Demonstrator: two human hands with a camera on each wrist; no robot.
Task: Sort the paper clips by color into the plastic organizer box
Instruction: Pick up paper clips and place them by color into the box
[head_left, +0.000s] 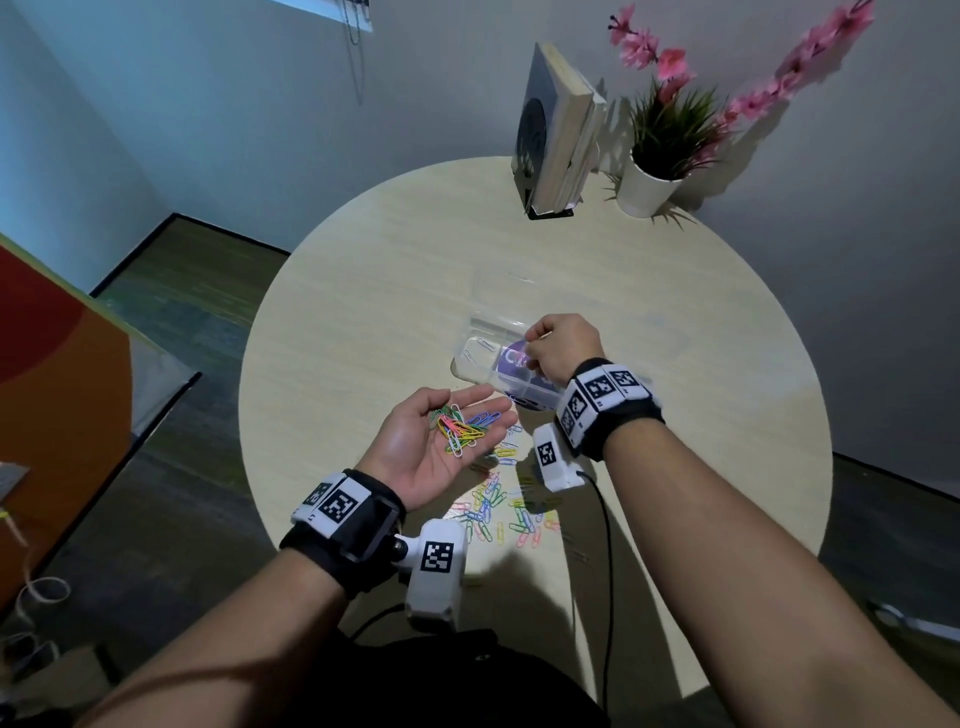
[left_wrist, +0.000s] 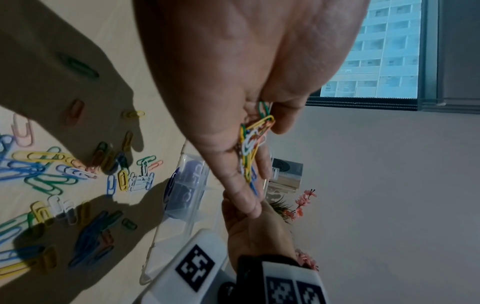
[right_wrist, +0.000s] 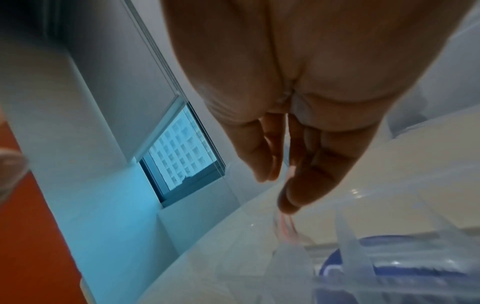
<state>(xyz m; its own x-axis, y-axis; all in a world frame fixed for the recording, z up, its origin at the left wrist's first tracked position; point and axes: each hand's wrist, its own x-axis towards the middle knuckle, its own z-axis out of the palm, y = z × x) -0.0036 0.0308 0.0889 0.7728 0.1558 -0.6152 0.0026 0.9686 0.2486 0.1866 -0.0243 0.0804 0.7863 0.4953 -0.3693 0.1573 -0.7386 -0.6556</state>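
My left hand (head_left: 478, 408) is held palm up above the table, fingers relaxed, with a bunch of mixed coloured paper clips (head_left: 460, 428) lying in it; the left wrist view shows the same bunch (left_wrist: 250, 148). My right hand (head_left: 530, 353) hovers over the clear plastic organizer box (head_left: 467, 358). In the right wrist view its thumb and finger (right_wrist: 278, 191) pinch a blurred pink clip (right_wrist: 287, 224) that hangs above a compartment. Two white clips (head_left: 480, 349) lie in the box's left compartment. A loose pile of coloured clips (head_left: 504, 512) lies on the round table, near my left wrist.
The box's clear lid (head_left: 628, 322) lies open behind it. Upright books in a stand (head_left: 561, 135) and a potted plant (head_left: 657, 171) with pink flowers stand at the table's far edge. A black cable (head_left: 609, 545) trails from my right wrist.
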